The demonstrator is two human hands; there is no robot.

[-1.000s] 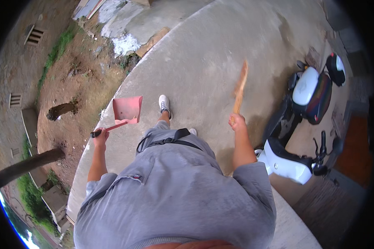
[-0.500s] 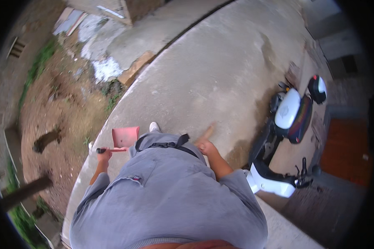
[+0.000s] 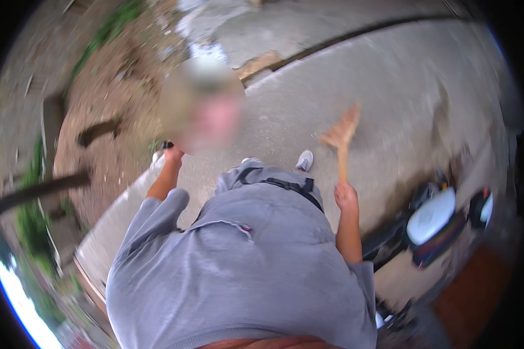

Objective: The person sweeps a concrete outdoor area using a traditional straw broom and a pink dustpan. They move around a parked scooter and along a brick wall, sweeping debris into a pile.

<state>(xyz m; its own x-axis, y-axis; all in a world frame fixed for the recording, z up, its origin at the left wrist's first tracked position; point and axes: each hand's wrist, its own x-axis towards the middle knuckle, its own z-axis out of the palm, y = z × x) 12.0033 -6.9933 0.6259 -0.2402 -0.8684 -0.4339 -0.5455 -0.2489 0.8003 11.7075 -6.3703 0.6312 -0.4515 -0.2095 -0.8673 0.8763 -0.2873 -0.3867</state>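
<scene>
My left hand [image 3: 173,153] is closed round the handle of a pink dustpan [image 3: 218,119], held out ahead on the left. A blurred patch covers most of the pan, leaving only a pink smear and the dark handle end by my fist. On the right, my right hand [image 3: 347,196] grips the wooden-coloured handle of a short hand broom [image 3: 342,137]. Its tan, fanned head points away from me above the concrete. Between the two arms hang my grey shirt and trousers with a black strap, and a light shoe [image 3: 304,160] shows below.
Grey concrete paving [image 3: 285,125] runs ahead, edged on the left by bare dirt [image 3: 87,163]. A white and black scooter [image 3: 431,216] is parked at the right. A dark post [image 3: 38,195] juts in at the left, and a dark groove crosses the far paving.
Both hands have moved forward, away from my body. The broom, mostly hidden before, now shows its head out in front on the right. The whole view has turned and shifted.
</scene>
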